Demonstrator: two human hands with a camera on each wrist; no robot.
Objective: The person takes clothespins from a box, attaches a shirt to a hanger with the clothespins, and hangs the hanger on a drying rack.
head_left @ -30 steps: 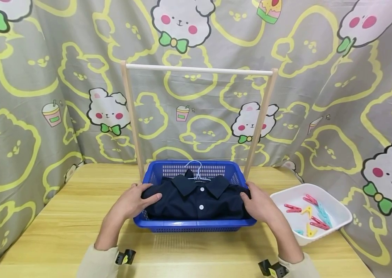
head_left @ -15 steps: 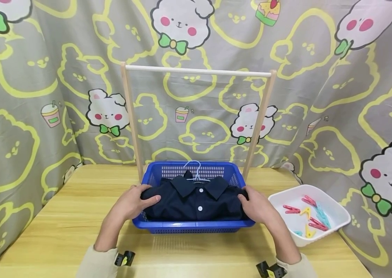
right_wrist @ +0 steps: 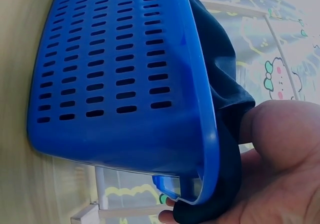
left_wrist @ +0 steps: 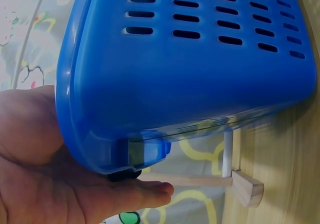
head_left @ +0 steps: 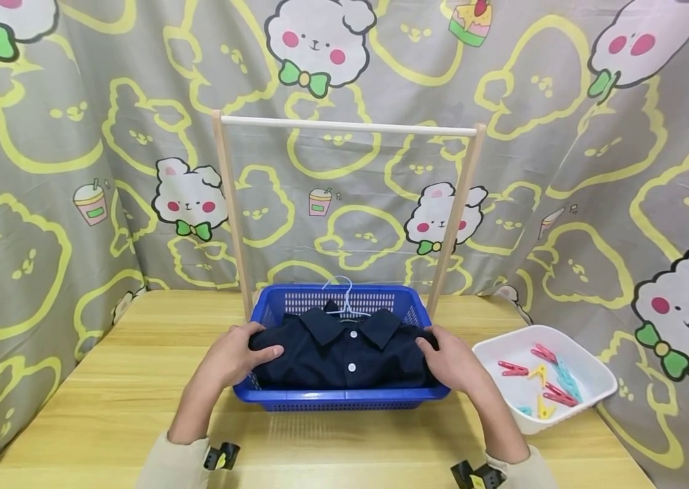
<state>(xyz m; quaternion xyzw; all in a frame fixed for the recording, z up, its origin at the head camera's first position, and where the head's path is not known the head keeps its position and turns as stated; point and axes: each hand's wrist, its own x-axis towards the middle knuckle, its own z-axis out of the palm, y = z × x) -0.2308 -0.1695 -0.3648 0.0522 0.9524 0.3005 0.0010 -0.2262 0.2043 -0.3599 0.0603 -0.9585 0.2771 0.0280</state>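
A dark navy shirt (head_left: 350, 356) with a collar and white buttons lies in a blue plastic basket (head_left: 350, 394). The hook of a pale wire hanger (head_left: 347, 299) rises from its collar. My left hand (head_left: 237, 353) holds the shirt's left end at the basket's rim, thumb on top of the cloth. In the left wrist view its fingers reach past the rim corner, with a bit of dark cloth there. At the other end my right hand (head_left: 454, 360) grips the shirt between thumb and fingers; the right wrist view shows the cloth (right_wrist: 225, 184) draped over the rim.
Behind the basket stands a clothes rack with wooden posts (head_left: 234, 217) and a white bar (head_left: 350, 125). On the right, a white tray (head_left: 595, 370) holds several red, yellow and blue clothespins (head_left: 558, 394). A patterned curtain (head_left: 344, 258) surrounds the wooden table (head_left: 118, 394).
The hanger's hook sits slightly higher than before. Both hands keep nearly the same place on the shirt, and the whole view has shifted slightly.
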